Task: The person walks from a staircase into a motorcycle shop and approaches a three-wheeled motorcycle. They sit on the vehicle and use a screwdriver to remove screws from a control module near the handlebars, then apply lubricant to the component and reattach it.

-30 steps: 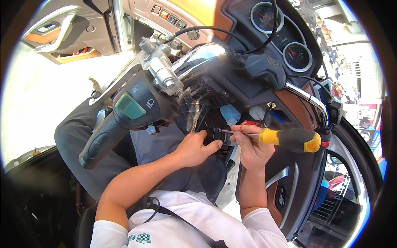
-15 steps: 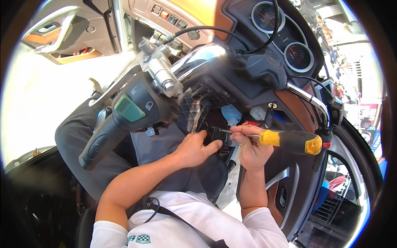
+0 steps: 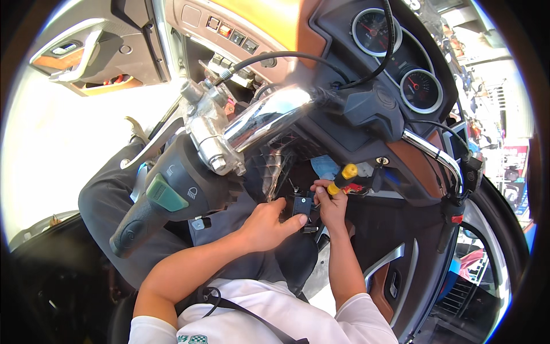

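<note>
My left hand [image 3: 266, 226] is closed on a small black box-shaped part [image 3: 302, 207], with the thumb along its near edge. The part has a small light dot on its face, and its underside is hidden. Just right of it, my right hand [image 3: 332, 203] grips a screwdriver [image 3: 344, 178] with a yellow and black handle. The handle points up and away from me, foreshortened. I cannot make out where its tip is. Both hands are above my lap, below the dashboard.
A handlebar with a black grip [image 3: 134, 223] and chrome tube [image 3: 269, 117] crosses at left and above the hands. Round gauges [image 3: 421, 90] sit at far right. A blue cloth-like item [image 3: 325, 167] lies in the dashboard recess. Open door [image 3: 97, 49] at far left; another door panel [image 3: 372, 229] at right.
The screwdriver has swung from lying sideways, handle to the right, to handle pointing up and away. My right hand has shifted left. More of the black part's face now shows.
</note>
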